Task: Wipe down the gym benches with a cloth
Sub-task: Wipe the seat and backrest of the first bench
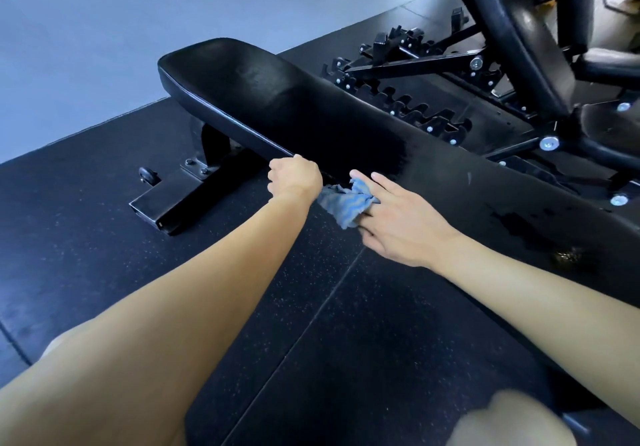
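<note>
Head view: the blue cloth (346, 205) is seen bunched against the near edge of the black bench (277, 99), between both hands; it is pinched among the straight, outstretched fingers of the right hand (401, 227), laid palm down; the left hand (294, 179) is curled at the pad's edge, and what it grips cannot be told; both forearms are stretched forward over the rubber floor (86, 203).

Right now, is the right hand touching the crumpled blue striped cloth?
Touching: head view shows the blue striped cloth tucked between fingers of the right hand.
</note>
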A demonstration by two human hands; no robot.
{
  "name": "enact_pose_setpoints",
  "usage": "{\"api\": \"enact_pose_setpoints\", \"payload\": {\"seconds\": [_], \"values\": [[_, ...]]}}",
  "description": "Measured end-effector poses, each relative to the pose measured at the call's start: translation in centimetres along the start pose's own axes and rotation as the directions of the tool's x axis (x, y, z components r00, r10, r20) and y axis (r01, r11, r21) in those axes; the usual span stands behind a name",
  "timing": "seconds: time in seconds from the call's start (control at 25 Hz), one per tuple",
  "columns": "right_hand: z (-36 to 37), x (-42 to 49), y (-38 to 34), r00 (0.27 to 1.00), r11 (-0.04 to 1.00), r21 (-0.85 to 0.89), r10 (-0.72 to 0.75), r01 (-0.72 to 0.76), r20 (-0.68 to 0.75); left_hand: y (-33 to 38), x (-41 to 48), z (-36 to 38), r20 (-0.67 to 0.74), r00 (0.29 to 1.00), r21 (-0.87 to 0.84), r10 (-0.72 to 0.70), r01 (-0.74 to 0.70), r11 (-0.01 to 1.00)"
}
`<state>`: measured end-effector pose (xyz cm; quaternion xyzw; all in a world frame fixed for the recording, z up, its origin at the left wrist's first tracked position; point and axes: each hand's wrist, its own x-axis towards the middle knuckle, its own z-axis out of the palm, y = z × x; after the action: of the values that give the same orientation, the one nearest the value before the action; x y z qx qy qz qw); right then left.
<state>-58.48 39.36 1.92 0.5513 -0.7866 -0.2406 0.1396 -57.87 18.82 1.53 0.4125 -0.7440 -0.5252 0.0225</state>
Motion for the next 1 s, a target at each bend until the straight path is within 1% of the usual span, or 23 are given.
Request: {"api": "enact_pose_setpoints", "payload": {"seconds": [0.08,0.2,0.24,0.32,0.44,0.48,0.52,0.6,0.64,0.68,0.72,0.76,0.8,0.88,0.92,0.96,1.0], "values": [[0.3,1.1,-0.4,0.999,0.997,0.064,0.042,-0.041,-0.003,-0.1,-0.6,0.0,-0.042,0.999,0.044,0.011,-0.009,0.999],[0.9,2.0,-1.0,0.991,0.982,0.145,0.126,-0.120,-0.033,-0.7,-2.1,-0.1,-0.096,0.972,0.239,0.215,-0.188,0.953],[0.8,1.8,-0.9,0.984,0.968,0.190,0.173,-0.164,-0.037,-0.8,-2.4,0.1,-0.106,0.956,0.275,0.275,-0.238,0.931],[0.5,1.2,-0.6,0.962,0.925,0.281,0.273,-0.254,-0.028,-0.7,-2.7,0.4,-0.114,0.929,0.309,0.351,-0.303,0.902],[0.5,0.5,0.5,0.915,0.857,0.327,0.395,-0.398,0.076,-0.4,-3.4,0.6,-0.085,0.912,0.364,0.400,-0.345,0.865],[0.8,0.6,1.0,0.894,0.826,0.344,0.430,-0.446,0.124,-0.5,-3.5,0.7,-0.073,0.913,0.388,0.402,-0.345,0.855],[1.2,1.1,1.8,0.863,0.773,0.387,0.471,-0.503,0.182,-0.5,-3.6,0.7,-0.055,0.915,0.410,0.399,-0.343,0.845],[1.9,2.3,3.7,0.777,0.627,0.461,0.542,-0.628,0.320,-0.6,-3.8,0.6,-0.014,0.916,0.462,0.400,-0.349,0.815],[2.0,2.9,4.4,0.733,0.572,0.460,0.563,-0.679,0.381,-0.7,-3.9,0.6,0.001,0.911,0.498,0.411,-0.357,0.790],[2.2,3.4,4.7,0.698,0.543,0.441,0.585,-0.715,0.413,-0.7,-4.2,0.5,0.013,0.903,0.536,0.430,-0.369,0.759],[2.2,3.7,4.5,0.679,0.535,0.419,0.603,-0.734,0.419,-0.7,-4.3,0.5,0.022,0.892,0.570,0.452,-0.382,0.727],[2.0,3.7,3.9,0.683,0.546,0.412,0.612,-0.730,0.399,-0.7,-4.5,0.5,0.034,0.878,0.598,0.477,-0.400,0.694],[1.6,3.3,3.1,0.710,0.574,0.421,0.604,-0.702,0.362,-0.6,-4.6,0.5,0.048,0.864,0.619,0.502,-0.420,0.664],[0.9,1.7,1.6,0.815,0.675,0.463,0.524,-0.575,0.248,-0.6,-4.7,0.6,0.078,0.836,0.642,0.544,-0.459,0.613],[0.5,0.7,1.0,0.856,0.712,0.481,0.472,-0.511,0.212,-0.6,-4.6,0.5,0.085,0.822,0.649,0.563,-0.474,0.594],[0.3,-0.2,0.8,0.881,0.733,0.492,0.428,-0.470,0.202,-0.8,-4.5,0.2,0.089,0.813,0.650,0.575,-0.485,0.585],[0.3,-0.7,1.0,0.889,0.740,0.495,0.403,-0.456,0.216,-1.0,-4.3,-0.2,0.096,0.806,0.645,0.584,-0.497,0.580]]}}
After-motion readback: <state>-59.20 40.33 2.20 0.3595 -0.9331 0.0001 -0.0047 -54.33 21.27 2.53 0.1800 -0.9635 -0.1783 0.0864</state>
